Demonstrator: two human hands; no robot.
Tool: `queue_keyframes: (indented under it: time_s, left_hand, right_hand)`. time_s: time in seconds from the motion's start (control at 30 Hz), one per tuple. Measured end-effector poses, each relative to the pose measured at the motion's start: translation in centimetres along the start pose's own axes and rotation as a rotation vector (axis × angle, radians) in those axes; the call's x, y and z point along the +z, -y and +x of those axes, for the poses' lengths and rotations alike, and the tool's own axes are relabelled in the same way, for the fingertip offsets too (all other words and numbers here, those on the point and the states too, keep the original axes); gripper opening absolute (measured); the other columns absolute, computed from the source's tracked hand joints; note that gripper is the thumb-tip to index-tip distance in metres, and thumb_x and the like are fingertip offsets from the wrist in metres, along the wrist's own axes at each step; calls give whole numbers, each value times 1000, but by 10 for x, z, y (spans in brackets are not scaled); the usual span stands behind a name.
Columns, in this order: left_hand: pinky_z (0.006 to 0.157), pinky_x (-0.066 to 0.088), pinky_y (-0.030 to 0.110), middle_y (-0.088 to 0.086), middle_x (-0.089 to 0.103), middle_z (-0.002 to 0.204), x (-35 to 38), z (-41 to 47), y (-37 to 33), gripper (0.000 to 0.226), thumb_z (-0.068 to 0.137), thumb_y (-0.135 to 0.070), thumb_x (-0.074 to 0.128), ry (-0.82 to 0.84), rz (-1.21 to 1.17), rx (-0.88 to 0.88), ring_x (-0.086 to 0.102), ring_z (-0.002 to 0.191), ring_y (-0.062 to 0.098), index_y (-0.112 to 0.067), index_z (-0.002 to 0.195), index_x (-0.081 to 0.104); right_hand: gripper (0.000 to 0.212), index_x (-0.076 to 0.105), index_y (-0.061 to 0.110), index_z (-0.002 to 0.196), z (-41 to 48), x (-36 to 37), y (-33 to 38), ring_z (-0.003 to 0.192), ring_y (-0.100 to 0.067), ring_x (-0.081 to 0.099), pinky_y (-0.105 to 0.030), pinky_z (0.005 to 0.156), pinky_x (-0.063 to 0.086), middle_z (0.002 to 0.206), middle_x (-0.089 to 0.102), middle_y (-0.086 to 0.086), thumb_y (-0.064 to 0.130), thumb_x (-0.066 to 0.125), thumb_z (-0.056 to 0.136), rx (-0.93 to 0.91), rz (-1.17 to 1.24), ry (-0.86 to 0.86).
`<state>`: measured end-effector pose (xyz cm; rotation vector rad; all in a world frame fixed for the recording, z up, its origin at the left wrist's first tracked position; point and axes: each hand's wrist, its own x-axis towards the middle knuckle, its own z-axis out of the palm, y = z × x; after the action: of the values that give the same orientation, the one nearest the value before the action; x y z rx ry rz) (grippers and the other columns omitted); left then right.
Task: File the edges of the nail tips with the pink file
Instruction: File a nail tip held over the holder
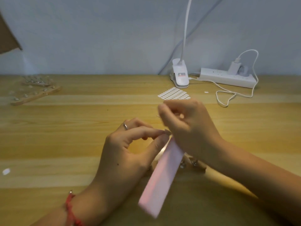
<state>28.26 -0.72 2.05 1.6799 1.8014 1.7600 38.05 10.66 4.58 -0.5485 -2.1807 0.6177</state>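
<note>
My right hand (187,124) grips the upper end of the pink file (161,178), a long flat block that slants down to the left and is blurred by motion. My left hand (130,149) pinches a small nail tip (167,132) between thumb and forefinger, right against the file's upper end. A ring sits on one left finger and a red cord is tied round the left wrist. Beneath my hands lies a wooden holder (195,165) with metal studs, mostly hidden.
A wooden rack (35,92) with studs lies at the far left. At the back stand a white clip lamp (180,75), a power strip (228,78) with charger and cable, and a sheet of white adhesive tabs (174,94). A loose white tab (6,171) lies at the left edge.
</note>
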Motion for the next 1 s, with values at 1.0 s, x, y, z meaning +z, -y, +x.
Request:
queue_keyframes:
  time_s: [1.0]
  left_hand:
    - [73, 47, 26, -6, 65, 79, -1, -1, -1, 15, 76, -35, 72, 34, -46, -40, 61, 80, 16, -20, 76, 73]
  right_hand:
    - [33, 53, 12, 56, 1, 3, 10, 57, -17, 44, -36, 57, 37, 53, 46, -6, 29, 55, 85, 85, 202, 79]
